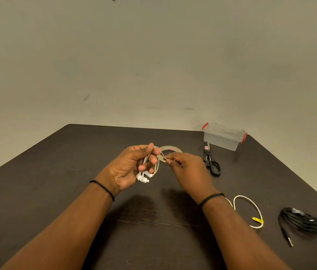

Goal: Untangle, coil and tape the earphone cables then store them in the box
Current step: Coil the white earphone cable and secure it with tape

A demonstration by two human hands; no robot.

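Note:
My left hand (134, 164) grips a coiled white earphone cable (153, 168) above the middle of the dark table, its white earbuds (143, 178) hanging below the palm. My right hand (186, 170) pinches the coil's top right part, right in front of a clear tape roll (170, 149) that lies flat on the table behind both hands. A second white cable coil (248, 209), bound with a yellow tie, lies by my right wrist. A black earphone bundle (301, 221) lies further right. The clear box (223, 137) with red latches stands shut at the back right.
Black-handled scissors (211, 162) lie between the tape roll and the box. The dark wooden table (56, 182) ends at a plain wall behind. Both wrists wear thin black bands.

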